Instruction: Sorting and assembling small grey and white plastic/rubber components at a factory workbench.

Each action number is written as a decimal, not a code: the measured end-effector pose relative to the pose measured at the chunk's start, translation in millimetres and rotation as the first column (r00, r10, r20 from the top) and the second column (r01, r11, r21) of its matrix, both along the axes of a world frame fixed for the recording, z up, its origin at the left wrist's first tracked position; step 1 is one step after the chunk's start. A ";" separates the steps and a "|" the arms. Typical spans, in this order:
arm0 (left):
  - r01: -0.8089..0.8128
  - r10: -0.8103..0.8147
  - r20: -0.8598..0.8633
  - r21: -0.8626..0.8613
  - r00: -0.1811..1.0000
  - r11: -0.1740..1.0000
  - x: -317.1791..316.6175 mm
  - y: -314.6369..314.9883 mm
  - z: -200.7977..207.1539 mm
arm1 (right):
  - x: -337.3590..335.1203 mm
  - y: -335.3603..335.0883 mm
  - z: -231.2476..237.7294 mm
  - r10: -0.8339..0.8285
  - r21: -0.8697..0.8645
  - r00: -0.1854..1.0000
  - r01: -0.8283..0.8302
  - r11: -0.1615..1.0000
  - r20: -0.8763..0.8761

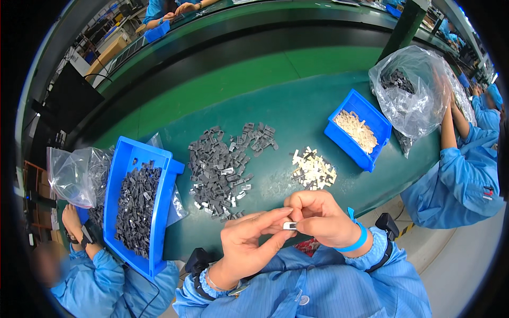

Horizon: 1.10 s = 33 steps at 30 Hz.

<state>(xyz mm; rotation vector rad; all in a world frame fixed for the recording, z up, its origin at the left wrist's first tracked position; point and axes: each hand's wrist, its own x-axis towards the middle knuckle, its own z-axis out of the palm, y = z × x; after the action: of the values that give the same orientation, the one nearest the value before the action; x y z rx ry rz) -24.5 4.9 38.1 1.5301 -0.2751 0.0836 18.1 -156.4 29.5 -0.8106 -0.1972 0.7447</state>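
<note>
My left hand (253,241) and my right hand (324,220) meet close to my body, just past the near table edge. Between their fingertips is a small rectangular part (289,226), white with a dark area; the fingers cover much of it. Both hands are closed in a pinch on it. Ahead of the right hand lies a loose pile of small cream and black pieces (314,170). A larger heap of dark grey plastic parts (216,168), some with pale faces, spreads over the table beyond the left hand.
A large blue bin (165,212) of black parts stands left, beside a clear plastic bag (71,177). A small blue bin (345,149) of beige pieces sits far right, near another bag (416,114). Co-workers sit left and right; another person's hands (185,8) show across.
</note>
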 end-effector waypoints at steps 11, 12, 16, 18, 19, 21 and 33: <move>-0.002 -0.158 -0.213 -0.601 0.964 0.799 -3.2 -5.0 -15.0 | 0.8 0.1 -2.7 -0.020 -0.041 1.000 0.020 0.999 0.002; -0.024 -0.268 -0.275 -0.738 0.924 0.674 -4.0 -5.3 -17.2 | -1.9 2.0 -4.4 -0.019 -0.041 1.000 0.020 0.999 0.004; -0.266 -0.464 -0.474 -0.855 0.748 0.446 -11.8 -3.7 -21.9 | 2.5 4.8 -19.1 -0.250 -0.108 0.782 0.373 0.921 0.571; -0.290 -0.488 -0.495 -0.851 0.718 0.437 -15.1 -2.7 -21.0 | 9.5 3.3 -22.7 -0.205 -0.068 0.488 0.486 0.871 0.848; -0.316 -0.510 -0.515 -0.846 0.689 0.429 -16.1 -2.4 -20.0 | 12.3 3.1 -22.8 -0.187 -0.033 0.400 0.483 0.875 0.897; -0.268 -0.481 -0.513 -0.830 0.711 0.489 -15.6 -3.3 -16.4 | 16.6 1.9 -22.7 -0.149 0.034 0.210 0.468 0.883 0.966; -0.081 -0.460 -0.420 -0.801 0.782 0.594 -19.5 8.0 -25.7 | 20.9 -3.2 -12.5 0.262 -0.345 0.530 0.062 0.936 0.807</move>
<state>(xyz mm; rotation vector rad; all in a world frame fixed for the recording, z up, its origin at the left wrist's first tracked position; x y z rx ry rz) -44.0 12.9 12.4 0.5404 0.1125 -0.4265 39.0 -159.6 16.9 -1.4796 -1.0474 0.4251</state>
